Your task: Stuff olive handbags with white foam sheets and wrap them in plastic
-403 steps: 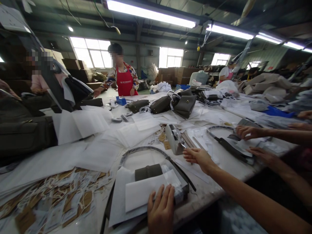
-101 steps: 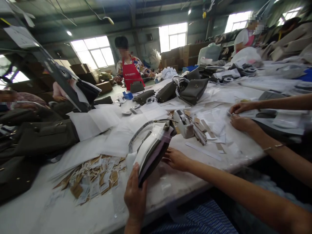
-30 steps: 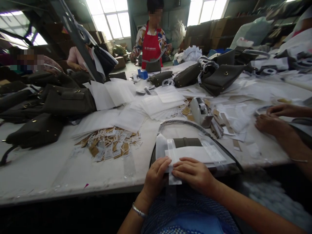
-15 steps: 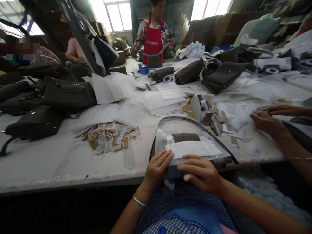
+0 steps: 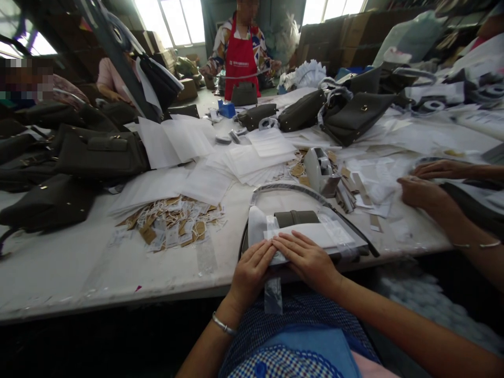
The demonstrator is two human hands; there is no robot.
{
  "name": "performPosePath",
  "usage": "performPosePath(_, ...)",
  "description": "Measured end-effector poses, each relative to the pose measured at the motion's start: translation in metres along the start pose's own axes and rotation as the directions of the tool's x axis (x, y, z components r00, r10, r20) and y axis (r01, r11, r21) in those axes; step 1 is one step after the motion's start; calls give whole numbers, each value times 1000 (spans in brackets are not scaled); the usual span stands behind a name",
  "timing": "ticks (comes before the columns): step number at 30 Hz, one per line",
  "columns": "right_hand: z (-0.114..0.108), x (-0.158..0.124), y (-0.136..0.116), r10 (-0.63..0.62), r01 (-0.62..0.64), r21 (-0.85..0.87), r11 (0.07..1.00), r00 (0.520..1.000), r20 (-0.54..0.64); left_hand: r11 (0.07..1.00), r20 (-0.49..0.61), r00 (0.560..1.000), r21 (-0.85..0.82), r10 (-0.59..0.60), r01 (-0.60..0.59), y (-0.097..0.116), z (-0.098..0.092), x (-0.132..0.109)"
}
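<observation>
A dark olive handbag (image 5: 297, 218) lies at the table's front edge, its handle (image 5: 291, 190) wrapped in clear film. A white foam sheet (image 5: 315, 235) covers part of its front, with clear tape (image 5: 340, 233) across its right side. My left hand (image 5: 254, 265) rests on the sheet's left front edge, fingers stretched and together. Beside it, my right hand (image 5: 301, 257) lies flat on the sheet, its fingertips meeting the left ones. A strip of clear tape (image 5: 273, 296) hangs below the bag's front edge. The bag's lower front is hidden under my hands.
A tape dispenser (image 5: 321, 170) stands behind the bag. Left of it lie a pile of tags (image 5: 177, 226) and white foam sheets (image 5: 169, 184). Dark handbags (image 5: 102, 152) are heaped at the left. A co-worker's hands (image 5: 429, 189) work at the right; a person in a red apron (image 5: 240, 60) stands opposite.
My right hand has moved left and flattened onto the foam sheet, reaching my left fingertips. My left hand stays about where it was. The whole view has shifted slightly.
</observation>
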State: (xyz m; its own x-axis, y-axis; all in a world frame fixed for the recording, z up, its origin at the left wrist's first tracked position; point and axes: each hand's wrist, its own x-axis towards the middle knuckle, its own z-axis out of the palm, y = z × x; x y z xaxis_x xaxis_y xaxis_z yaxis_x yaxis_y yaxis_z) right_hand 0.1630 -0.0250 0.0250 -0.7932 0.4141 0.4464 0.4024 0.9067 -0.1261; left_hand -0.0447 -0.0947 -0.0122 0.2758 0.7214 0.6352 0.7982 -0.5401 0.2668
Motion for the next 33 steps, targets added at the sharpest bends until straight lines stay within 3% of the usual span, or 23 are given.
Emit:
performPosePath(6, 2, 0, -2, 14, -14, 4, 1000, 1000, 26, 993, 180, 979, -49, -95, 106, 11, -17, 6)
performPosePath(12, 1, -5, -1, -11, 11, 1, 1000, 1000, -20, 998, 5, 999, 39, -47, 47, 9, -7, 6)
performPosePath(16, 1, -35, -10, -122, 124, 11, 992, 986, -113, 998, 9, 999, 52, -43, 42, 9, -4, 5)
performPosePath(21, 19, -58, -29, -310, 316, 69, 946, 947, -83, 990, 25, 999, 140, -31, 27, 15, -4, 6)
performPosePath(24, 38, -50, -35, -296, 307, 89, 948, 948, -117, 979, 26, 1000, 204, -11, 5, 18, -3, 7)
performPosePath(28, 56, -35, -36, -260, 300, 133, 945, 931, -255, 973, 46, 999, 229, -13, 2, 19, -2, 7)
performPosePath(33, 49, -34, -40, -162, 242, 267, 933, 944, -288, 978, 51, 999, 211, -16, 5, 18, -1, 5)
